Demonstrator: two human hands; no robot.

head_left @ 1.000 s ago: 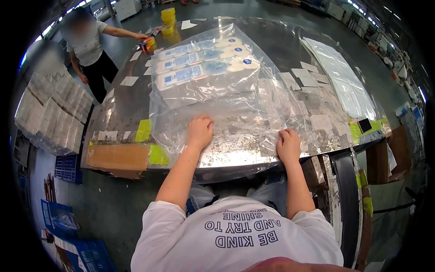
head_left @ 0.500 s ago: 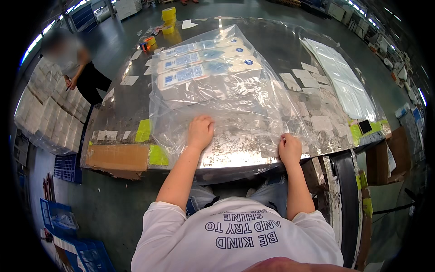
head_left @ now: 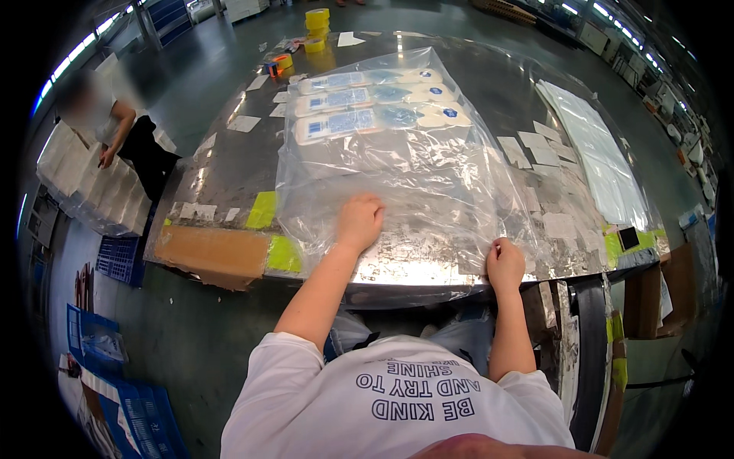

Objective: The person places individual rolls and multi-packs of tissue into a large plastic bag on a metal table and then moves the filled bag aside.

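Observation:
A large clear plastic bag (head_left: pixel 428 180) lies on the metal-topped table in front of me. Inside its far part rest several white and blue soft packs (head_left: pixel 336 99), side by side in rows. My left hand (head_left: pixel 361 222) is on the near part of the bag, fingers curled into the film. Further right, my right hand (head_left: pixel 506 265) pinches the bag's near right edge close to the table's front. Wrinkles and glare blur the film between both hands.
A stack of flat white bags (head_left: pixel 596 153) lies at the table's right. Paper slips (head_left: pixel 533 141) are scattered beside it. Yellow tape rolls (head_left: pixel 316 29) and a tape dispenser (head_left: pixel 274 67) sit at the far left. Another person (head_left: pixel 115 130) stands left by wrapped packs (head_left: pixel 84 180).
The whole view has shifted, so the table and bag appear further right and slightly lower. Both hands keep their places on the bag. The other person's arm has moved a little.

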